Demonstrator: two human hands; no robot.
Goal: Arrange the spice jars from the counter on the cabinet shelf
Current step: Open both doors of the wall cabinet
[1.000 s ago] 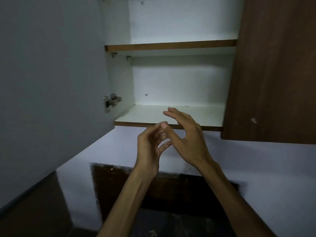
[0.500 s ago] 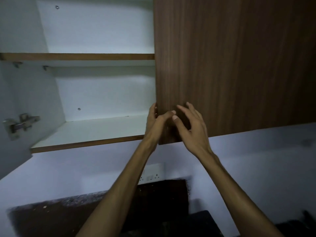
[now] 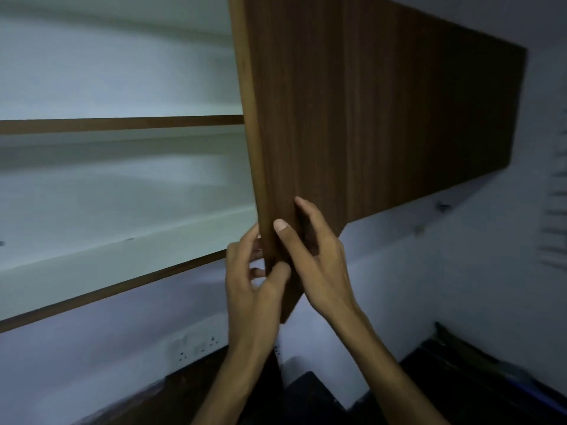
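Observation:
A brown wooden cabinet door (image 3: 368, 118) stands partly swung out in front of me. My left hand (image 3: 254, 283) grips the door's lower left edge, fingers behind it and thumb on its front. The fingers of my right hand (image 3: 316, 259) rest on the door's front face, just right of that edge. Left of the door the white cabinet is bare: a lower shelf (image 3: 107, 240) and an upper shelf (image 3: 122, 124) with brown front strips. No spice jars are in view.
A white wall with a socket strip (image 3: 196, 345) runs below the cabinet. A dark counter (image 3: 460, 388) lies at the bottom, with dark objects at the right. A ribbed white fixture (image 3: 555, 216) hangs at the far right edge.
Both hands rose from below the shelf to the right door's lower edge. My left hand took hold of the edge and the door has swung outward. My view shifted right.

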